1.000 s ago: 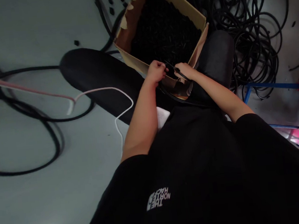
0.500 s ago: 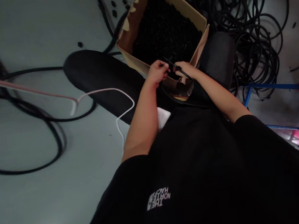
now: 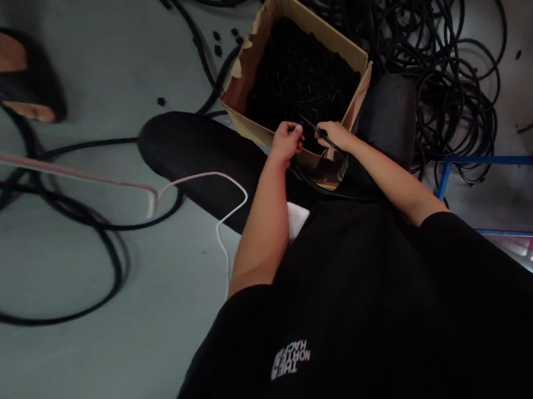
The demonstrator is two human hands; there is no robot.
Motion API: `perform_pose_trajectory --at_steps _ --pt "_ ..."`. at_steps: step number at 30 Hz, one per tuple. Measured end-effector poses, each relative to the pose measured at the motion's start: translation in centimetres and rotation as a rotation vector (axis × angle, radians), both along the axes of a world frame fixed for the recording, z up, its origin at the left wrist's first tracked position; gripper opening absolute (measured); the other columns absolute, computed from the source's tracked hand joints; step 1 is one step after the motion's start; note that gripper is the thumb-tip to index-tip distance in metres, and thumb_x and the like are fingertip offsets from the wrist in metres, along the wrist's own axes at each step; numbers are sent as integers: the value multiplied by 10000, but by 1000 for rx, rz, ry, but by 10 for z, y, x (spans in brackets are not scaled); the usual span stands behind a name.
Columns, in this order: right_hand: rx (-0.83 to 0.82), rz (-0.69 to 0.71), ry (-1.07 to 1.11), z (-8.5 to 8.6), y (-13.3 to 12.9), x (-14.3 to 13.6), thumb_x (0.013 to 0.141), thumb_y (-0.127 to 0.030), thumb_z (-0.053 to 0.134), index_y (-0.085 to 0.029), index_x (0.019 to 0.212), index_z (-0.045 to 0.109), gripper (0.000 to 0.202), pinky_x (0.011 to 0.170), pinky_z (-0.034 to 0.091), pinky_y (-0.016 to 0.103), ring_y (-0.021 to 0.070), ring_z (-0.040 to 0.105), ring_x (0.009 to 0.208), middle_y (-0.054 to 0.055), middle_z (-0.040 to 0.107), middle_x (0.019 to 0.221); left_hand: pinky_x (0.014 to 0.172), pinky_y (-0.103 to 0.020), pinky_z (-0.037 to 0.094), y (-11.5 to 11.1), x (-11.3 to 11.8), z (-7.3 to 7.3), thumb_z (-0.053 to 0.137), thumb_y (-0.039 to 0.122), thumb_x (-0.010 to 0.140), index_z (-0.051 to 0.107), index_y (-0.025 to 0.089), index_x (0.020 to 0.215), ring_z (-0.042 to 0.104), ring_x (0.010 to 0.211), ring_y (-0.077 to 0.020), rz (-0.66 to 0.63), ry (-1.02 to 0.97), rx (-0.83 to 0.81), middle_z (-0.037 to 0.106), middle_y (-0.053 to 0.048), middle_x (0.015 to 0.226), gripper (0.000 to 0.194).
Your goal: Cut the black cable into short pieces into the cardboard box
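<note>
R hand grips blk hose; L hand curled, can't tell if gripping. Prob. best: hold firm nr tip, over cardboard box.

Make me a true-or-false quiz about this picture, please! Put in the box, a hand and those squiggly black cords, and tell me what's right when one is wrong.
1. The cardboard box holds lots of small black pieces. True.
2. The white cable lies inside the cardboard box. False: the white cable is outside it, crossing the left thigh in this view.
3. The right hand holds a black cord. True.
4. The blue frame is left of the cardboard box in the picture. False: the blue frame is on the right.
5. Tangled black cords lie on the floor. True.
6. The shirt has a green logo. False: the logo is white.
</note>
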State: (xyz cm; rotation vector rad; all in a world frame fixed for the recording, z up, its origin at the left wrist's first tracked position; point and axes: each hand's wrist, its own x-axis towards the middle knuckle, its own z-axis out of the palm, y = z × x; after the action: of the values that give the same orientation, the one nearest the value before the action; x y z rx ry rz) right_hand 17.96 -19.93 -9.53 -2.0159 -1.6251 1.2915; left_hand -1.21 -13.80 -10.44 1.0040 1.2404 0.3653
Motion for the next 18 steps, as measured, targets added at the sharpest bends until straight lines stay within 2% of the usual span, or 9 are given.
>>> perform_pose_trajectory --at_steps 5,7,9,12,15,18 --pt "-37 -136 148 -9 1 -2 971 -170 634 -208 1208 713 253 960 603 311 219 737 921 1 751 937 579 -198 435 2 2 -2 816 229 1076 655 236 1107 590 612 -128 137 -101 -88 646 31 783 165" --pt "-54 -128 196 -13 1 -2 966 -164 627 -210 1188 684 234 935 598 313 209 696 870 -16 702 885 567 -193 438 2 1 -2 835 291 1110 702 241 1228 597 601 -126 167 -148 -118 656 37 779 185" --pt "-40 -85 225 -16 2 -1 934 -156 633 -213 1147 665 223 951 592 318 207 675 875 -20 688 877 512 -184 376 1 -1 -3 901 390 1120 713 260 1301 557 549 -115 153 -172 -122 642 53 752 292" --pt "-8 -37 238 -20 4 1 892 -164 647 -223 1103 650 219 953 571 312 204 660 905 -17 704 921 460 -168 283 2 -3 -3 954 419 1109 686 247 1162 490 504 -88 109 -161 -89 636 56 736 323" --pt "2 7 227 -22 7 3 867 -173 652 -228 1055 643 195 882 528 291 195 620 881 -28 681 898 462 -137 279 1 -3 -2 949 339 1097 586 235 1005 474 510 -68 85 -117 -69 669 50 742 389" --pt "3 60 220 -22 8 4 865 -176 640 -224 1006 642 148 825 479 286 183 574 828 -46 634 833 476 -121 289 -2 -3 -2 997 284 1029 560 235 983 488 513 -66 57 -99 -54 680 58 720 442"
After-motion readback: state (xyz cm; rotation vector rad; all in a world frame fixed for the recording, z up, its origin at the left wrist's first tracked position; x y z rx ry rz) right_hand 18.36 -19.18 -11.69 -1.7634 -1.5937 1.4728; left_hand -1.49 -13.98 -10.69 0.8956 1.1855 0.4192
